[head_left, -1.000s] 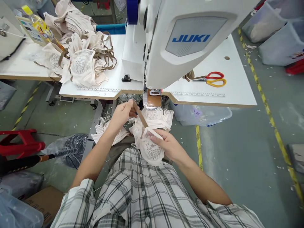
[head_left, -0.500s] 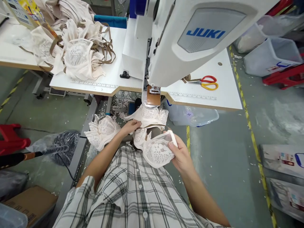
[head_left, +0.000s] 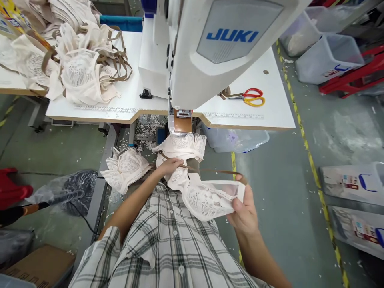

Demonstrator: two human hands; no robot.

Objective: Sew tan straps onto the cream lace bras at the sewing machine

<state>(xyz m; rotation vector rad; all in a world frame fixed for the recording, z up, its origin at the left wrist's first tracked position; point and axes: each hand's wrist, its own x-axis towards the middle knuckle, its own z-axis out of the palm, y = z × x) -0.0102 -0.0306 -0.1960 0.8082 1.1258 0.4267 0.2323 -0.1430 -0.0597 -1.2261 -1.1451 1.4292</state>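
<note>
A white lace bra [head_left: 204, 200] is stretched between my hands in front of my shirt. My right hand [head_left: 244, 212] is closed on the bra's wing edge, with a brown strap [head_left: 223, 172] running from it toward the left hand. My left hand [head_left: 171, 166] is pinched at the bra's middle, over the brown strap. More white lace bras hang close by: one [head_left: 183, 146] just under the sewing machine's [head_left: 183, 124] work arm, another [head_left: 127, 166] left of my left forearm.
On the white tabletop [head_left: 114, 114] lie a heap of bras [head_left: 81, 72] at left and red-and-yellow-handled scissors [head_left: 253, 97] at right. A clear plastic bin [head_left: 240, 140] sits below the table. More bins [head_left: 330, 60] and a red stool [head_left: 354, 72] stand at right.
My right hand has moved right and slightly down, pulling the bra's wing and the brown strap out longer. My left hand stays near the middle. The view has shifted a little.
</note>
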